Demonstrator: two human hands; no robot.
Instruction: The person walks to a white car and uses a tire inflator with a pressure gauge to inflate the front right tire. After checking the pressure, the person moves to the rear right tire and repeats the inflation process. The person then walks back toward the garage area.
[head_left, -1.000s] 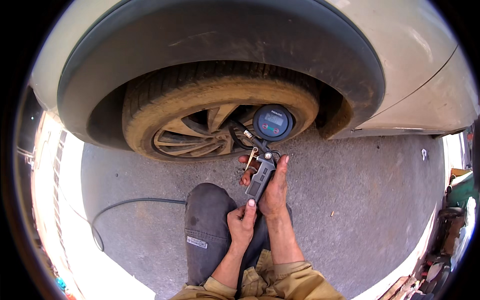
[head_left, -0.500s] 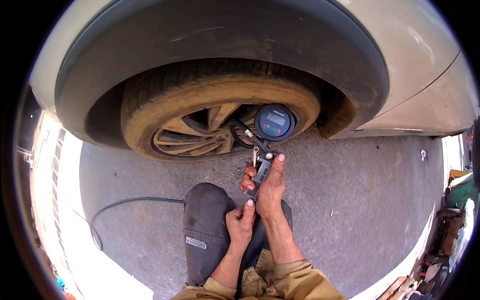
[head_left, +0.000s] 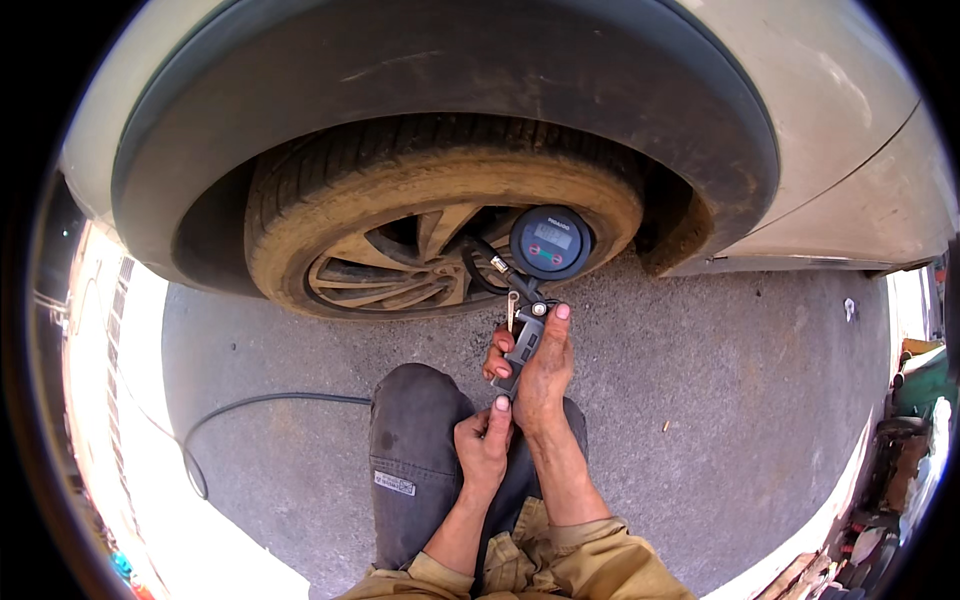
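Note:
A tire inflator gun with a round digital gauge lies in my right hand, whose fingers wrap round its grip. The thumb lies along the right side, just under the gauge. My left hand is closed at the bottom end of the grip, its thumb pressed there; what its fingers hold is mostly hidden, perhaps the hose end. A short black hose loops from the gun toward the wheel rim; where it ends among the spokes is hard to see. The dusty tire stands beyond my hands.
A dark wheel arch of a light-coloured car overhangs the tire. An air hose curls over the asphalt to the left and passes behind my knee. Piled odds and ends line the far right edge.
Both hands keep the same hold on the inflator gun, and the gauge's display reads differently. The view has shifted very slightly.

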